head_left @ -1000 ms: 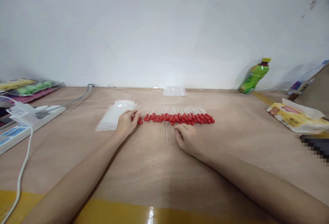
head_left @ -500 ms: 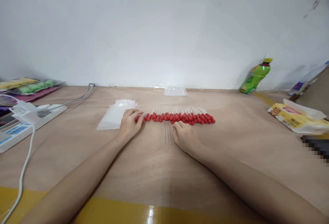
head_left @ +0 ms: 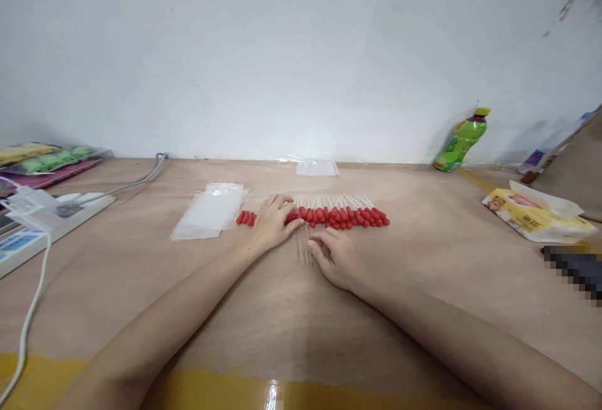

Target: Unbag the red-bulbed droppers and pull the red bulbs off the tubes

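Note:
A row of thin pale sticks with red oval heads [head_left: 350, 215] lies across the table, points toward the wall. Several bare-looking thin sticks [head_left: 302, 250] extend toward me from the row's front edge; their far ends are partly hidden. My left hand [head_left: 273, 222] rests over the left part of the row, thumb spread from the fingers, touching the red heads. Just right of the thin sticks is my right hand [head_left: 336, 256], its fingers curved and the thumb apart from them. I see nothing held in it. A few red heads [head_left: 245, 217] show left of my left hand.
Clear zip bags [head_left: 202, 212] lie to the left, with another zip bag [head_left: 316, 168] by the wall. A power strip [head_left: 51, 228] with cables is at far left. On the right are a green bottle [head_left: 461, 143], a yellow tissue pack [head_left: 536, 215] and a dark blurred object [head_left: 571, 269].
My left hand has moved right along the row, uncovering red heads at its left end. My right hand has drawn slightly back from the red heads, its fingers loosening.

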{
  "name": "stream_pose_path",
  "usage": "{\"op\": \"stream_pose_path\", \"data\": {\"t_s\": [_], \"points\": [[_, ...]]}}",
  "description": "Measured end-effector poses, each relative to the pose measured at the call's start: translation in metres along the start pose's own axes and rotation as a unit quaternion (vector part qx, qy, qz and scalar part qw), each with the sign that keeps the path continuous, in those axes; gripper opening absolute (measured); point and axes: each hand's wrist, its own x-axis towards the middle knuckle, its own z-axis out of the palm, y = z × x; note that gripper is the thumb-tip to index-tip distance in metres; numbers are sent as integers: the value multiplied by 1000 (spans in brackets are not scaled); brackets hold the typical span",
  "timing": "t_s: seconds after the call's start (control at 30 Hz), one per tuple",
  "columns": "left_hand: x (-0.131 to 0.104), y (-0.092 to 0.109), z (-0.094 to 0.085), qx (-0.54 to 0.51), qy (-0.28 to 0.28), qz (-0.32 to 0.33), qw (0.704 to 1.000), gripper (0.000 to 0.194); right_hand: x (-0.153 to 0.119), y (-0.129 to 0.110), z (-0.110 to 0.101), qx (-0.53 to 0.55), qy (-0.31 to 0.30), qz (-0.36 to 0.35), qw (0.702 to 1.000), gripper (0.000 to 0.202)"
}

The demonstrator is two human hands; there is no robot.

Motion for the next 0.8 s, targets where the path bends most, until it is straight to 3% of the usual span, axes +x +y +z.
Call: {"op": "stream_pose_path", "data": {"t_s": [0.13, 0.3, 0.43, 0.53, 0.67, 0.8], "points": [[-5, 3, -3, -37, 52, -14, 998, 13, -9, 12, -11, -33, 21, -54, 998, 16], [-36, 3, -21, -95, 101, -49, 989, 12, -17, 29, -23, -45, 55, -85, 994, 19], [-59, 0, -32, -190, 44, -13, 981, 12, -13, 30, -26, -64, 61, -116, 989, 40], [-63, 4, -33, -241, 7, 27, 970, 11, -9, 26, -29, -101, 25, -158, 982, 52], [-59, 14, -32, -250, -34, 60, 966, 14, -6, 24, -30, -129, 1, -180, 975, 50], [-58, 18, -31, -247, -39, 74, 965, 14, -7, 25, -29, -118, -7, -193, 974, 41]]}}
